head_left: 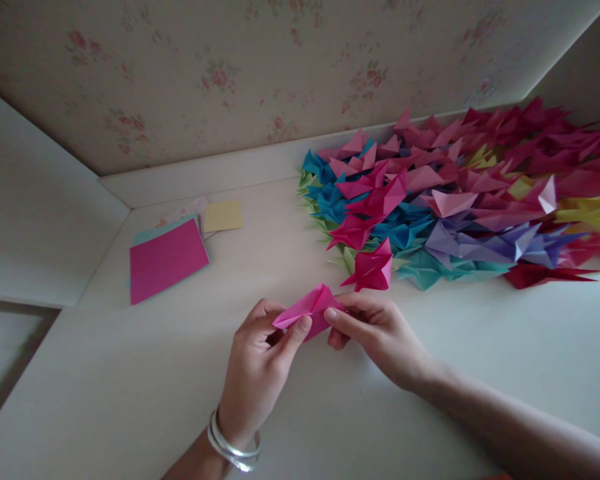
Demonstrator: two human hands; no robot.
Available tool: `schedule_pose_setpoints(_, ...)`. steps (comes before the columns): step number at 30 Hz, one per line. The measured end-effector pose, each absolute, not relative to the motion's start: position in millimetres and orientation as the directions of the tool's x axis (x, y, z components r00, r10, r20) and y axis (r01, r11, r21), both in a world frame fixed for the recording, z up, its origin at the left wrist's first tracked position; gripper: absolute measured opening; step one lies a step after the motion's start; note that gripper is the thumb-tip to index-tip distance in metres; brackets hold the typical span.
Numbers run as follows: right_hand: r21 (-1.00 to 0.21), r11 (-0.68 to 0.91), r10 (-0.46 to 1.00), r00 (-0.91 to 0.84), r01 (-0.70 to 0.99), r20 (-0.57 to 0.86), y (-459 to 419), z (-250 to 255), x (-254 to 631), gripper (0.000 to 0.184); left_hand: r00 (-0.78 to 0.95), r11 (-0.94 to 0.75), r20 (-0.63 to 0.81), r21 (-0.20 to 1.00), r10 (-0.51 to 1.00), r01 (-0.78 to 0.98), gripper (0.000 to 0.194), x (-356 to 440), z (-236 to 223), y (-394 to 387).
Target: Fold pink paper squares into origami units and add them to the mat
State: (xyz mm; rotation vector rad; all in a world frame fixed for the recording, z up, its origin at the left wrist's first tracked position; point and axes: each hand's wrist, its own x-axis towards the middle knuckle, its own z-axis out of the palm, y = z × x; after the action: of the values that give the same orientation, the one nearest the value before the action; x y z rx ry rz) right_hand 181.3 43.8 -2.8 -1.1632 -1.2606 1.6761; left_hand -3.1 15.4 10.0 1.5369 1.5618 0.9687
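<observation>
A small folded piece of pink paper (314, 305) is held just above the white table (130, 373), near its middle. My left hand (258, 363), with silver bangles on the wrist, pinches the paper's left end between thumb and fingers. My right hand (375, 330) pinches its right end from the other side. Both hands are closed on the paper. Just beyond them a finished magenta folded figure (373, 267) lies on the table.
A big heap of folded paper figures (460, 193) in pink, blue, purple, green, yellow and dark red covers the right back of the table. A stack of flat sheets (167, 259), magenta on top, and a yellow sheet (223, 215) lie at back left, below floral wallpaper.
</observation>
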Motion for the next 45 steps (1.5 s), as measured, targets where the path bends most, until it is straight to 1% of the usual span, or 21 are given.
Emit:
schedule_pose_setpoints(2,-0.968,-0.240,0.939,-0.272,-0.073,-0.212,45.0,-3.8,182.2,0.023,-0.044,-0.003,0.025,0.894,0.999,0.448,0.012,-4.4,9.1,15.9)
schedule_pose_setpoints(3,-0.969,-0.230,0.946,-0.254,-0.088,-0.202,45.4,-4.6,182.8,0.021,-0.047,0.017,0.003,0.903,0.999,0.429,0.013,-4.7,8.5,15.7)
schedule_pose_setpoints(5,-0.974,-0.201,0.955,-0.241,-0.107,-0.171,45.9,-6.2,184.4,0.016,-0.035,0.082,-0.075,0.939,0.997,0.335,0.017,-4.8,8.0,14.6)
schedule_pose_setpoints(7,-0.983,-0.138,0.964,-0.245,-0.121,-0.105,46.5,-6.9,186.6,0.010,-0.005,0.145,-0.147,0.971,0.989,0.193,0.017,-4.5,8.8,13.2)
schedule_pose_setpoints(9,-0.990,-0.034,0.966,-0.260,-0.136,0.003,47.4,-6.1,189.3,0.008,0.035,0.180,-0.181,0.983,0.983,0.049,0.018,-4.3,10.4,11.8)
schedule_pose_setpoints(10,-0.990,0.035,0.962,-0.264,-0.134,0.069,48.0,-5.3,190.7,0.010,0.051,0.187,-0.186,0.982,0.981,-0.008,0.020,-4.3,11.2,11.2)
schedule_pose_setpoints(13,-0.954,0.293,0.918,-0.261,-0.060,0.298,49.6,-3.4,194.8,0.021,0.090,0.174,-0.166,0.981,0.982,-0.090,0.022,-4.2,11.8,10.0)
schedule_pose_setpoints(15,-0.896,0.444,0.864,-0.273,0.019,0.423,50.2,-3.6,196.7,0.026,0.121,0.140,-0.130,0.987,0.984,-0.080,0.021,-4.0,10.8,9.9)
schedule_pose_setpoints(17,-0.844,0.532,0.815,-0.313,0.069,0.488,50.5,-5.3,197.8,0.028,0.136,0.078,-0.075,0.997,0.988,-0.020,0.026,-3.6,9.4,10.4)
schedule_pose_setpoints(20,-0.798,0.594,0.769,-0.364,0.105,0.525,50.3,-8.5,198.2,0.028,0.143,-0.054,0.039,0.993,0.989,0.101,0.039,-3.2,7.7,12.2)
schedule_pose_setpoints(23,-0.765,0.629,0.744,-0.388,0.135,0.544,49.0,-10.6,198.1,0.027,0.179,-0.181,0.145,0.962,0.973,0.204,0.046,-3.7,6.2,13.8)
schedule_pose_setpoints(25,-0.762,0.632,0.744,-0.387,0.140,0.546,47.6,-11.3,198.0,0.025,0.182,-0.226,0.182,0.939,0.966,0.260,0.045,-4.1,5.5,14.5)
schedule_pose_setpoints(27,-0.788,0.602,0.767,-0.366,0.127,0.527,46.2,-11.3,197.9,0.024,0.177,-0.233,0.189,0.933,0.966,0.275,0.039,-4.5,5.6,15.1)
schedule_pose_setpoints(31,-0.883,0.459,0.851,-0.333,0.094,0.407,45.9,-8.2,198.0,0.022,0.170,-0.189,0.153,0.956,0.974,0.223,0.027,-5.2,8.6,16.7)
schedule_pose_setpoints(36,-0.934,0.341,0.887,-0.365,0.104,0.283,49.0,-2.0,196.6,0.021,0.120,-0.169,0.139,0.941,0.983,0.294,0.017,-6.9,13.5,18.1)
schedule_pose_setpoints(39,-0.963,0.254,0.908,-0.365,0.086,0.206,49.3,-2.7,194.5,0.017,0.106,-0.101,0.072,0.950,0.992,0.296,0.008,-7.0,16.9,18.2)
schedule_pose_setpoints(42,-0.984,0.174,0.915,-0.375,0.030,0.150,47.5,-5.7,192.7,0.014,0.125,-0.026,-0.005,0.967,0.992,0.253,0.012,-6.2,19.3,17.5)
schedule_pose_setpoints(45,-0.995,0.090,0.926,-0.372,0.049,0.065,45.0,-7.4,191.2,0.016,0.123,0.071,-0.094,0.982,0.988,0.175,0.015,-4.6,18.9,16.6)
